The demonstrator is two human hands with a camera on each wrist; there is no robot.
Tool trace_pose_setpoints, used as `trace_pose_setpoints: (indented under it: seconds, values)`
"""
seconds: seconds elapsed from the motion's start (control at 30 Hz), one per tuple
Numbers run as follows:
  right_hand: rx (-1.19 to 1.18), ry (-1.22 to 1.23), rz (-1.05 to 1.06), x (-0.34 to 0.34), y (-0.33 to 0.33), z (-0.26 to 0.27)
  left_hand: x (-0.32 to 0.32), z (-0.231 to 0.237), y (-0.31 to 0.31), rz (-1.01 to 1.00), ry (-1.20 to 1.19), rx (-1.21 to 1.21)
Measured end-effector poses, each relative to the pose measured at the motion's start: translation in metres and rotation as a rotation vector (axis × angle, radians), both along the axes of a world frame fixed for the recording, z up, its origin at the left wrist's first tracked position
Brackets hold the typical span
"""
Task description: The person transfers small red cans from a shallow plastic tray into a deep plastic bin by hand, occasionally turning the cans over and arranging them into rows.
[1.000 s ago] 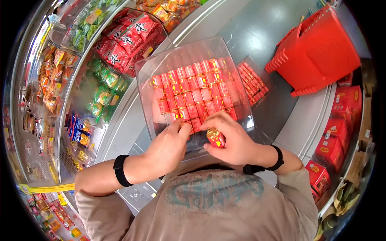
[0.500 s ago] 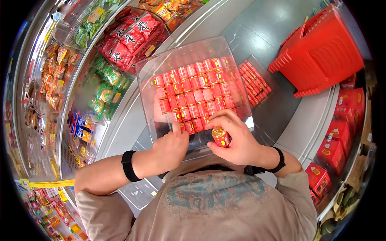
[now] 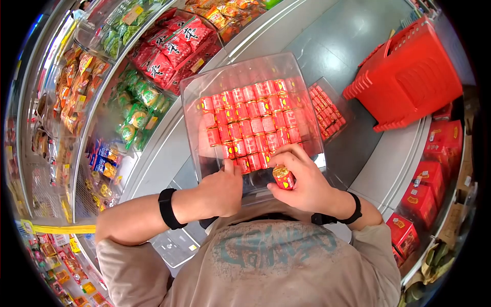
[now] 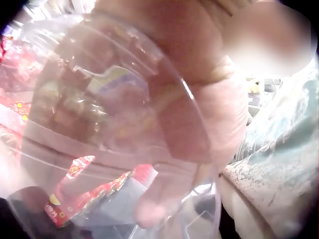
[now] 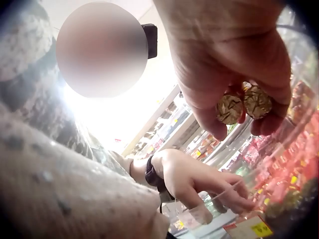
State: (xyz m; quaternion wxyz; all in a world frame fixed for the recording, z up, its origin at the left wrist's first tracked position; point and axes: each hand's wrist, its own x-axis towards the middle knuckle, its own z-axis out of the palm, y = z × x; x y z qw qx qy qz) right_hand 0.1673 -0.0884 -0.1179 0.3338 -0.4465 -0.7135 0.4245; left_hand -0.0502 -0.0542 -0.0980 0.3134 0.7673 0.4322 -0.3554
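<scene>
Red candy rolls (image 3: 248,127) with gold ends lie in rows inside a clear plastic box (image 3: 192,84). The left hand (image 3: 221,192) reaches over the near wall, its fingertips at the left end of the nearest row; whether they touch a roll is hard to tell. Through clear plastic, the left wrist view shows that hand blurred, with a red wrapper (image 4: 57,206) below. Above the box's near right corner, the right hand (image 3: 304,181) holds red-and-gold rolls (image 3: 283,177); two gold ends (image 5: 230,109) show between its fingers in the right wrist view.
A smaller clear box of red rolls (image 3: 327,110) sits beyond the box's right side. Red stacked baskets (image 3: 409,77) stand at upper right, with red cartons (image 3: 418,197) below. Shelves of bagged snacks (image 3: 176,48) curve along the left.
The left hand's extended index finger has drawn back beside another finger at the near row's left end. The right hand keeps its rolls. The view has shifted slightly.
</scene>
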Motion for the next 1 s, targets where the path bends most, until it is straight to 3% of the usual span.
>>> trace_pose_setpoints:
  seconds: [0.2, 0.4, 0.6, 0.7, 0.9, 1.0]
  values:
    - [0.014, -0.031, 0.009, -0.002, 0.002, 0.0, 0.002, 0.015, 0.004, 0.007, 0.008, -0.09]
    - [0.048, -0.044, 0.008, -0.002, -0.001, -0.001, -0.005, 0.001, -0.008, -0.228, 0.035, 0.071]
    - [0.027, -0.072, -0.013, -0.003, -0.002, 0.0, -0.006, 0.003, -0.015, -0.291, 0.039, 0.151]
    - [0.044, -0.077, -0.008, -0.004, -0.002, -0.002, -0.001, 0.012, -0.008, -0.36, 0.105, 0.049]
    - [0.07, -0.089, -0.008, -0.002, -0.003, -0.002, -0.012, -0.011, -0.021, -0.547, 0.181, 0.232]
    - [0.07, -0.086, -0.004, -0.003, -0.003, -0.002, -0.013, -0.008, -0.023, -0.491, 0.145, 0.268]
